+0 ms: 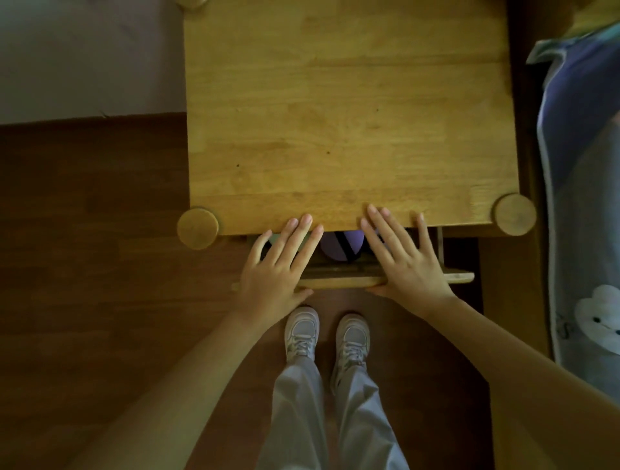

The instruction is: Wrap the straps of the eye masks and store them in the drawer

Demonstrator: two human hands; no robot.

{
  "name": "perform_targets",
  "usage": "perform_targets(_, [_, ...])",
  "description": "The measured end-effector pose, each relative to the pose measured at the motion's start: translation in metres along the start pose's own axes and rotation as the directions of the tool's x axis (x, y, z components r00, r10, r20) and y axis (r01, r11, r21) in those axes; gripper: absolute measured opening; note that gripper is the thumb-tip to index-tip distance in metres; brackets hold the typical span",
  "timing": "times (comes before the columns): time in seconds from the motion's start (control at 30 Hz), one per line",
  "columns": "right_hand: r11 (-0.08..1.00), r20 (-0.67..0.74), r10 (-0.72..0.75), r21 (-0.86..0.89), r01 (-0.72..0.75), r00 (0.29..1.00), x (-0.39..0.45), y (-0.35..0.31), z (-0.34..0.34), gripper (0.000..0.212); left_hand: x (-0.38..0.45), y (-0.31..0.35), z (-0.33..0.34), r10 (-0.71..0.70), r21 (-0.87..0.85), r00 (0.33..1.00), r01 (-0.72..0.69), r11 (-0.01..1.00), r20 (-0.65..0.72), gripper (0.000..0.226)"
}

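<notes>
The shallow wooden drawer (339,280) stands slightly open beneath the near edge of the light wooden worktop (349,127); inside it lies a purple eye mask with a black strap (342,245), mostly hidden under that edge. The left hand (280,265) and right hand (401,256) lie flat over the drawer, fingers straight, gripping nothing, fingertips reaching the worktop's edge. Dark wooden floor (100,235) spreads beside the drawer.

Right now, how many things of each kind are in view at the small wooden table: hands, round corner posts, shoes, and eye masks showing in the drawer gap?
Bare hands: 2, left hand, right hand
Round wooden corner posts: 3
Pale laced shoes: 2
Purple eye mask with black strap, in the slightly open wooden drawer: 1; others may be hidden
Total: 8
</notes>
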State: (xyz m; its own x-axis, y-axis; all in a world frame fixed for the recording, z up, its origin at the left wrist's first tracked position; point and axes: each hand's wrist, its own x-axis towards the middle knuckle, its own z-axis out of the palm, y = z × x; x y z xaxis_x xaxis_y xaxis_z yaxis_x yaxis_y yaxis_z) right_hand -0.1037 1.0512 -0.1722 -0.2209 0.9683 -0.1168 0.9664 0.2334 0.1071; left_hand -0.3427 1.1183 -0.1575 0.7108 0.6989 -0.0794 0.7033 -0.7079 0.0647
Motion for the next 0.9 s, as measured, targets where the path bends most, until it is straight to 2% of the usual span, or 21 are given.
perform_targets(0.07, [1.000,-0.024,0.008,-0.016,-0.008,1.000,0.011,0.006,-0.001,0.127,0.005,-0.009,0.005,0.065,0.014,0.991,-0.064,0.998,-0.114,0.096])
perform_targets(0.27, [0.998,-0.215,-0.057,-0.053,0.046,0.975,0.025,0.014,0.011,0.098,0.025,-0.024,0.027,0.202,0.077,0.906,-0.186,0.979,-0.373,0.061])
perform_targets(0.4, [0.998,-0.434,-0.056,-0.037,0.044,0.899,0.037,0.014,0.022,0.058,0.039,-0.029,0.031,0.245,0.121,0.829,-0.214,0.969,-0.503,0.027])
perform_targets(0.47, [0.998,-0.500,-0.054,-0.012,0.056,0.864,0.043,0.015,0.025,0.045,0.045,-0.030,0.027,0.270,0.120,0.810,-0.243,0.963,-0.520,0.016])
perform_targets(0.57, [0.998,-0.562,-0.057,-0.008,0.063,0.826,0.051,0.018,0.030,0.031,0.052,-0.033,0.026,0.332,0.168,0.771,-0.288,0.943,-0.543,0.015])
perform_targets(0.73, [0.998,-0.596,-0.056,-0.012,0.061,0.801,0.057,0.019,0.028,0.019,0.059,-0.033,0.029,0.364,0.220,0.753,-0.290,0.931,-0.549,0.016])
perform_targets(0.83, [0.999,-0.579,-0.013,0.025,0.033,0.815,0.057,0.011,0.023,0.016,0.058,-0.029,0.024,0.337,0.193,0.806,-0.277,0.941,-0.486,0.018])
perform_targets(0.9, [0.997,-0.501,-0.001,0.061,0.036,0.865,0.057,0.012,0.012,0.012,0.064,-0.029,0.013,0.345,0.166,0.846,-0.302,0.939,-0.406,0.020])
